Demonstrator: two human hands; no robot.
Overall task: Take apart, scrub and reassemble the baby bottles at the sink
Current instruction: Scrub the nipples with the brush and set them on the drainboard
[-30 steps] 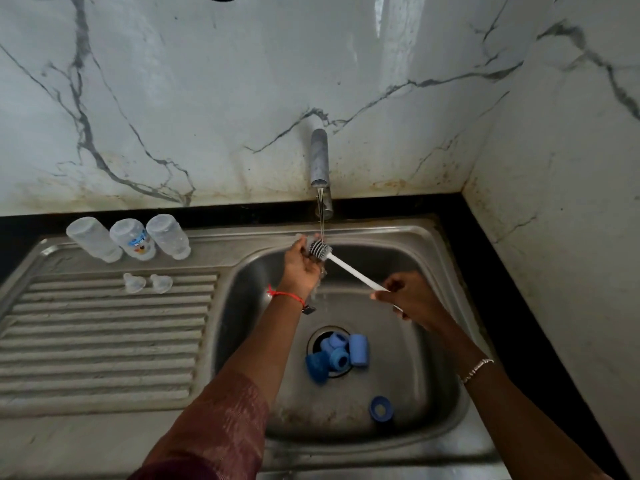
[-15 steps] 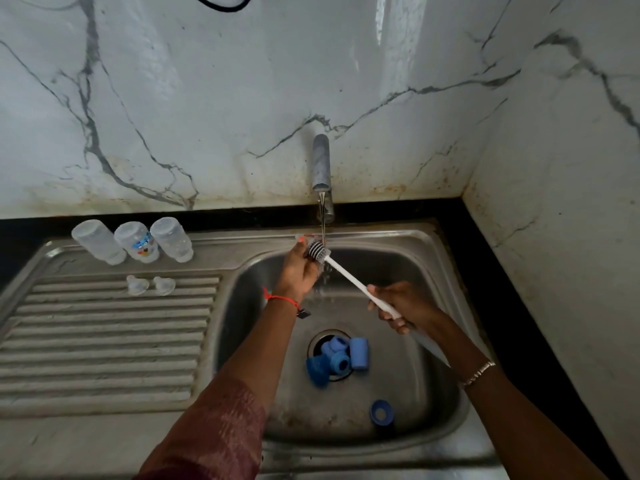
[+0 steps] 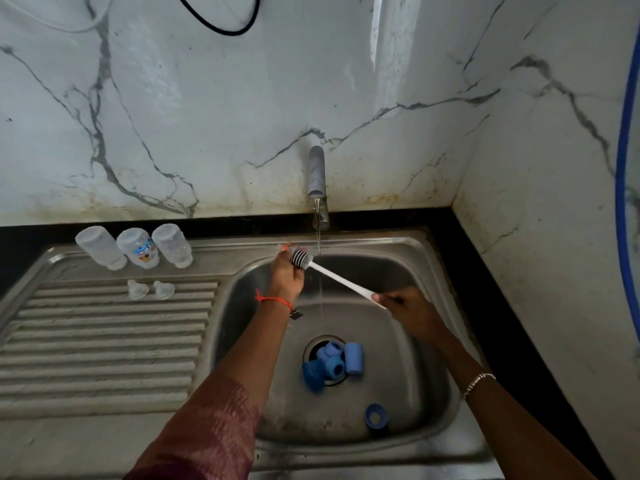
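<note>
Bottles (image 3: 138, 249) line the drainboard (image 3: 104, 341), blue caps (image 3: 354, 358) crowd the drain (image 3: 312, 344); left hand (image 3: 286, 277) and right hand (image 3: 412, 311) grip the brush (image 3: 341, 281).

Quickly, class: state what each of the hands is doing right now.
Left hand: grips a small clear piece, unidentifiable.
Right hand: grips the bottle brush by its handle.

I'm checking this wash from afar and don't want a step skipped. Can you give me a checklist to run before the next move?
1. Tap running: ok, a thin stream falls into the basin.
2. Brush held: ok, right hand grips the handle end.
3. Part in left hand: cannot tell, hidden behind the hand at the bristles.
4. Three clear bottles inverted on drainboard: ok.
5. Drain unblocked: not ok, blue caps lie over it.
</note>
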